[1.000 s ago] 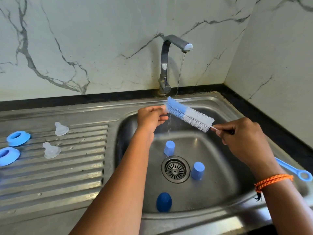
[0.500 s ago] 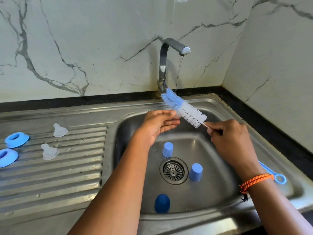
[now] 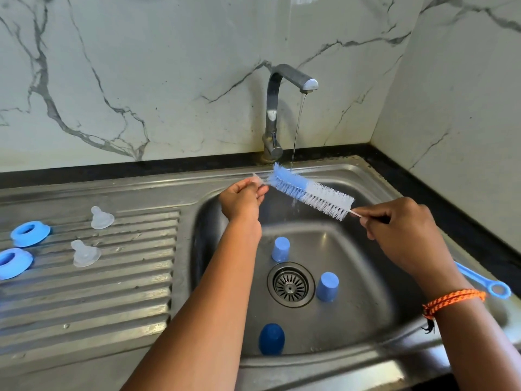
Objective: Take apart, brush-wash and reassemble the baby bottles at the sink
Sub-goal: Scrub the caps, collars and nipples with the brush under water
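My left hand [image 3: 242, 200] pinches a small clear piece, apparently a teat [image 3: 258, 179], over the back left of the sink basin [image 3: 366, 277]. My right hand [image 3: 403, 235] grips the wire handle of a blue-and-white bottle brush [image 3: 310, 191]. The brush's blue tip meets the clear piece, and tap water falls just behind the bristles. Two clear teats [image 3: 101, 218] [image 3: 84, 253] and two blue collar rings [image 3: 29, 232] [image 3: 12, 262] lie on the drainboard. In the basin stand two light blue caps [image 3: 280, 249] [image 3: 327, 286] and a dark blue cap [image 3: 271, 338].
The steel tap [image 3: 275, 108] runs a thin stream at the back of the sink. The brush's blue loop handle end [image 3: 496, 289] sticks out past my right wrist over the sink's right rim. The drain strainer [image 3: 291, 284] sits mid-basin. Marble walls close the back and right.
Both hands and the brush shifted left and back, out from under the stream. The brush's blue tip now points into the clear piece at my left fingertips.
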Demonstrator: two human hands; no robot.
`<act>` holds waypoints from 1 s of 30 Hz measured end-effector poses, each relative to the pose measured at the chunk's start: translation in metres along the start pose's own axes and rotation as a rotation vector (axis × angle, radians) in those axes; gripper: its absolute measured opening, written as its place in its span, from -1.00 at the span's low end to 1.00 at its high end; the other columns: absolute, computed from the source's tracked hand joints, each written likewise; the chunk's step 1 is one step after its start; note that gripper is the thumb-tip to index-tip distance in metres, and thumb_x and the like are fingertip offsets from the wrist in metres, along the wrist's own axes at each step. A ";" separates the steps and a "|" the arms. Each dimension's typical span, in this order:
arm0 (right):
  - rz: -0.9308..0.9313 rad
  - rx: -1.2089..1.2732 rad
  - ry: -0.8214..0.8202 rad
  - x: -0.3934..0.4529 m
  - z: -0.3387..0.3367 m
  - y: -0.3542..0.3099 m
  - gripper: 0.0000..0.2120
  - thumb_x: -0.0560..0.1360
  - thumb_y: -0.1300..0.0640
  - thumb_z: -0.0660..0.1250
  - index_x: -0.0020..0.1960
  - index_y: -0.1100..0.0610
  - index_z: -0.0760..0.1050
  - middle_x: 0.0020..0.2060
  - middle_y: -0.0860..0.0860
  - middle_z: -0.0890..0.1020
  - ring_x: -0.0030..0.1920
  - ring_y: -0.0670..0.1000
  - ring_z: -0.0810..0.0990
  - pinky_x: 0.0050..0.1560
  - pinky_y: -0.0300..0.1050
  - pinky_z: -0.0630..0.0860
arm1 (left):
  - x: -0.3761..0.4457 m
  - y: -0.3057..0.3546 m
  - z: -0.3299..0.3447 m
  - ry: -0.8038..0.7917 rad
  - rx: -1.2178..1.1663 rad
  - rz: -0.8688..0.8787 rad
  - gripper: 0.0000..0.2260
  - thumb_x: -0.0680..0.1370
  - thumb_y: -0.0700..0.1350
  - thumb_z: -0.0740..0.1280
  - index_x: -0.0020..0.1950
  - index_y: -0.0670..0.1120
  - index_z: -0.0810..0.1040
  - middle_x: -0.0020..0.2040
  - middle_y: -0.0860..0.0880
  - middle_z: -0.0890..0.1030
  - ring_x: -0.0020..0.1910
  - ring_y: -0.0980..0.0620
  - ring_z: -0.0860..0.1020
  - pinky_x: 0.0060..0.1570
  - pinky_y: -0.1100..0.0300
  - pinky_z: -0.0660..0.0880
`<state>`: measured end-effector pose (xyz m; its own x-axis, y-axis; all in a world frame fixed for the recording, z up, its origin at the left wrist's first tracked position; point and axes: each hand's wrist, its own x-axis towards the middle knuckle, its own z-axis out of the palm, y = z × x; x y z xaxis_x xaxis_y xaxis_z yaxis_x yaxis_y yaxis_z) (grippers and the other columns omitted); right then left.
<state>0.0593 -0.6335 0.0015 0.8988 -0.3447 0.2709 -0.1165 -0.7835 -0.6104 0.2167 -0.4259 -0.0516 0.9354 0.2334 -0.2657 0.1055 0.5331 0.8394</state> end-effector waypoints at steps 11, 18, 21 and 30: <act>-0.057 0.000 0.070 -0.005 0.017 -0.015 -0.72 0.55 0.28 0.38 0.12 0.01 0.76 -0.20 0.05 0.76 -0.13 0.19 0.67 -0.04 0.11 0.63 | -0.009 0.006 -0.007 -0.614 0.319 -0.166 -0.81 0.58 -0.24 0.48 0.18 -0.23 0.66 0.05 -0.20 0.75 0.02 -0.14 0.75 0.08 0.04 0.69; -0.044 0.017 0.020 0.000 0.010 -0.008 -0.73 0.56 0.26 0.40 0.13 0.00 0.76 -0.39 -0.22 0.59 -0.36 -0.16 0.54 -0.28 -0.25 0.45 | -0.008 0.006 -0.005 -0.459 0.164 -0.131 -0.90 0.61 -0.28 0.42 0.12 -0.21 0.64 0.03 -0.21 0.75 0.02 -0.10 0.75 0.10 0.05 0.68; -0.012 0.067 -0.016 0.001 0.000 -0.002 -0.72 0.53 0.28 0.42 0.07 -0.04 0.77 -0.50 -0.18 0.60 -0.41 -0.26 0.54 -0.37 -0.43 0.38 | -0.004 0.003 -0.003 -0.269 0.056 -0.101 -0.92 0.60 -0.31 0.43 0.08 -0.20 0.64 -0.05 -0.19 0.76 -0.04 -0.08 0.76 0.06 0.08 0.69; -0.008 0.002 0.000 -0.003 0.009 -0.010 -0.72 0.55 0.26 0.41 0.14 -0.02 0.76 -0.29 -0.16 0.69 -0.27 -0.12 0.59 -0.20 -0.21 0.50 | -0.011 -0.001 0.001 -0.513 0.224 -0.111 -0.85 0.57 -0.30 0.47 0.12 -0.18 0.66 -0.01 -0.17 0.76 0.00 -0.09 0.75 0.03 0.12 0.68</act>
<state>0.0618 -0.6196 0.0001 0.8997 -0.3384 0.2759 -0.1084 -0.7853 -0.6095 0.2066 -0.4297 -0.0493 0.9529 -0.2690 -0.1402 0.2287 0.3335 0.9146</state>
